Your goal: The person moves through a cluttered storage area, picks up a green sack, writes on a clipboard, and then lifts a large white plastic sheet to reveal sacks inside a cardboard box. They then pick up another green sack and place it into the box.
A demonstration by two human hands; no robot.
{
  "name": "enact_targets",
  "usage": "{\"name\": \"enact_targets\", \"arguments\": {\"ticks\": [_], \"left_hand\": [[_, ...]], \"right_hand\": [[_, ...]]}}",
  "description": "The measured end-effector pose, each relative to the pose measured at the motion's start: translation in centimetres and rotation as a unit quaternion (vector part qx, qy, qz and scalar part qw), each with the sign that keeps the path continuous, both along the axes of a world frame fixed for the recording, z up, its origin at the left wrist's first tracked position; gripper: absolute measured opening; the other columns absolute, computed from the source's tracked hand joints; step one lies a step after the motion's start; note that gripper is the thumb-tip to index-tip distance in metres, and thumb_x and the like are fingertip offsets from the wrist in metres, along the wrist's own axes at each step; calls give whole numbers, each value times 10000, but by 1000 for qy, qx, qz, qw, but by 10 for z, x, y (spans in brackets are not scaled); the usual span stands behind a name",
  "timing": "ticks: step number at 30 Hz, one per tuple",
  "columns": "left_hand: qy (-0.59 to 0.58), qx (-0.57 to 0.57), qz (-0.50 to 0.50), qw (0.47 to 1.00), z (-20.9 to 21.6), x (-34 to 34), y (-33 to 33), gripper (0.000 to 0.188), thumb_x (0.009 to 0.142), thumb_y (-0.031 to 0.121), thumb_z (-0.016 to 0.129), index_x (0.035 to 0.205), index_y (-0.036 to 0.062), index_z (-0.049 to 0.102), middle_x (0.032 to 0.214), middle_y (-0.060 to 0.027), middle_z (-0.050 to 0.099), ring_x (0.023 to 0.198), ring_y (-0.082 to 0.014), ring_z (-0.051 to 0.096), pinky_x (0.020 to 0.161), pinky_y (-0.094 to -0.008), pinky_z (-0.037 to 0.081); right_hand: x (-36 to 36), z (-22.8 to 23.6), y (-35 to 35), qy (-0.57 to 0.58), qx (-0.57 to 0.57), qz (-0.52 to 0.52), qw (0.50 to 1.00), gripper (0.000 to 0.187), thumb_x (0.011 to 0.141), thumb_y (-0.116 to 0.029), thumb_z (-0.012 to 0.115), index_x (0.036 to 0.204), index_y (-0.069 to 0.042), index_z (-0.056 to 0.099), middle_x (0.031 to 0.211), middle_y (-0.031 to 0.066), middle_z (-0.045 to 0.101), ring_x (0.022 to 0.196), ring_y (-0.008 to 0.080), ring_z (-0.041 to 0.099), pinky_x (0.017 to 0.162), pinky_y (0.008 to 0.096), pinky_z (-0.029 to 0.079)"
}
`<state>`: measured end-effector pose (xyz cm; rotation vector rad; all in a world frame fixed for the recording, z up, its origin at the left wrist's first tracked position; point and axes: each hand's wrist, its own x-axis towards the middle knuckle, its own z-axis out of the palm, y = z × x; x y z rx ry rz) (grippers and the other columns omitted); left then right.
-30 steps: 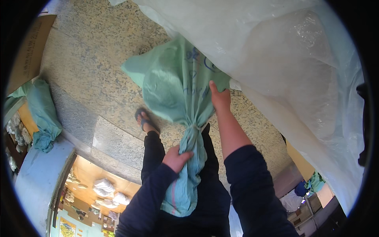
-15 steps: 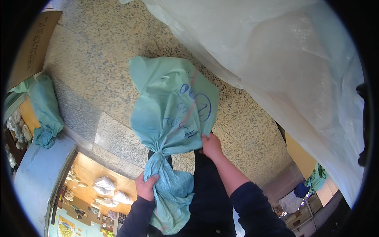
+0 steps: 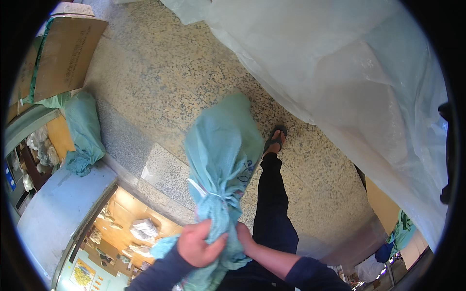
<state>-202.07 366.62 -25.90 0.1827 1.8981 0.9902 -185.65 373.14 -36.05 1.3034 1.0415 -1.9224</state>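
A filled green-blue woven sack (image 3: pixel 221 140) hangs in front of my legs, its neck cinched with a white tie (image 3: pixel 198 188). Just below the tie, my left hand (image 3: pixel 200 244) is closed around the gathered cloth of the neck. On the other side of the neck, my right hand (image 3: pixel 244 236) presses in against the same cloth, its fingers mostly hidden behind the folds. Blue handwritten marks show on the sack's right side. The loose end of the cloth droops below both hands, partly over my dark trousers.
Translucent plastic sheeting (image 3: pixel 340 72) covers a large bulk at the right. Cardboard boxes (image 3: pixel 68 56) and another tied green sack (image 3: pixel 85 123) stand at the left, beside a pale blue ledge (image 3: pixel 63 203). My sandalled foot (image 3: pixel 275 138) rests on the speckled stone floor (image 3: pixel 160 82).
The sack has turned, so its writing now faces right. My right hand has moved from the sack's lower right side down to the neck. My sandalled foot has come into sight.
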Motion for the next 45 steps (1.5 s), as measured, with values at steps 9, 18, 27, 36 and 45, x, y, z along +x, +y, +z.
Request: {"name": "enact_targets", "arguments": {"ticks": [9, 18, 27, 36, 45], "left_hand": [[436, -158, -183, 867, -86, -225, -56, 254, 758, 205, 603, 938, 30, 646, 777, -213, 617, 736, -399, 598, 660, -449, 472], [514, -374, -244, 732, -159, -290, -140, 237, 820, 246, 581, 1012, 132, 658, 956, -131, 656, 933, -316, 610, 770, -428, 474], [605, -342, -222, 684, -147, -262, -169, 214, 709, 224, 614, 883, 114, 671, 838, -92, 573, 915, -273, 550, 917, -458, 363], [287, -193, 237, 908, -218, -43, -232, 388, 775, 243, 731, 1050, -8, 621, 941, -151, 664, 781, -253, 654, 682, -308, 510], [31, -192, 570, 798, -383, 8, -258, 368, 925, 314, 534, 961, -44, 608, 715, -129, 668, 737, -178, 658, 768, -322, 479]], "right_hand": [[-132, -71, -50, 295, 31, 285, 911, 291, 916, -284, 535, 1032, -24, 597, 874, 193, 655, 817, 345, 643, 763, 416, 485], [-53, -134, 37, 72, 167, 441, 879, 283, 861, -240, 613, 1079, -60, 594, 909, 154, 680, 833, 289, 666, 764, 361, 513], [-123, -214, -23, 116, 366, 472, 794, 656, 817, -354, 668, 1297, 17, 418, 1236, 221, 517, 1114, 366, 545, 912, 433, 456], [-173, -292, -33, -13, 376, 532, 759, 482, 876, -418, 574, 1080, 18, 565, 1113, 212, 584, 1036, 347, 588, 855, 445, 475], [-112, -284, 11, 9, 252, 304, 918, 387, 942, -316, 532, 781, 31, 588, 639, 86, 586, 551, 174, 569, 548, 322, 446]]}}
